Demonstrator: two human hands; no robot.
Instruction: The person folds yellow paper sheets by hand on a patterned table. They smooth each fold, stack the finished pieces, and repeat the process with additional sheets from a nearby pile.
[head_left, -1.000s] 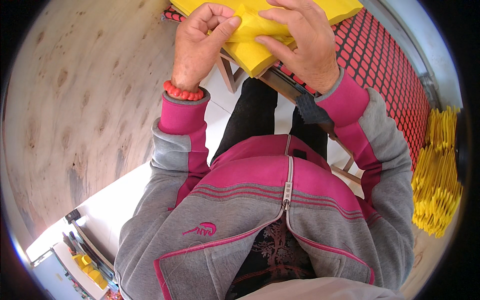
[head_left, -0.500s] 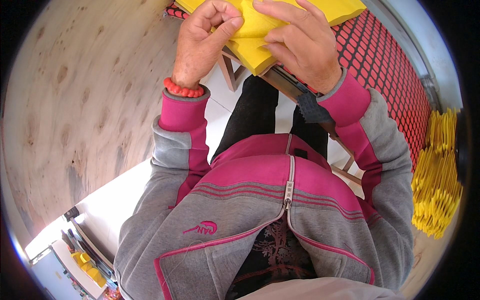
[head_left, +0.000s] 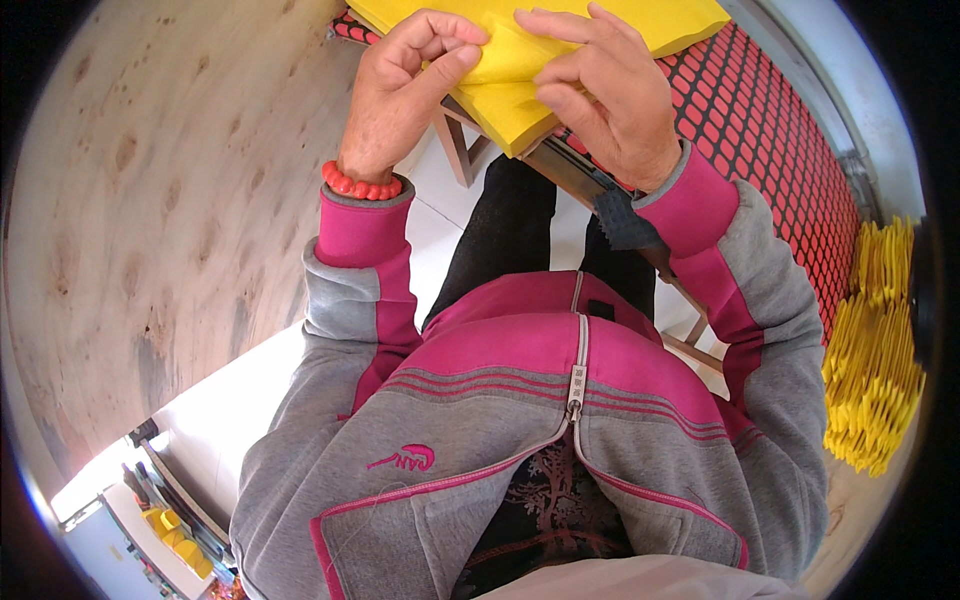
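Observation:
At the top of the head view a thin yellow cloth-like sheet (head_left: 505, 57) is lifted and bent over a stack of the same yellow sheets (head_left: 515, 122). My left hand (head_left: 408, 80), with a red bead bracelet at its wrist, pinches the lifted sheet's edge between thumb and fingers. Facing it, my right hand (head_left: 622, 105) has its fingers spread beside the sheet's right side. Whether those fingertips touch the sheet I cannot tell.
The stack lies over a red-and-black patterned cover (head_left: 760, 105) on a wooden-framed stand (head_left: 458, 148). A wooden board (head_left: 170, 220) fills the left. More folded yellow pieces (head_left: 872, 370) are piled at the right. Yellow objects (head_left: 178, 540) sit at the lower left.
Both hands have come slightly nearer to me. My right fingers have drawn a little to the right, while my left hand keeps its pinch on the sheet.

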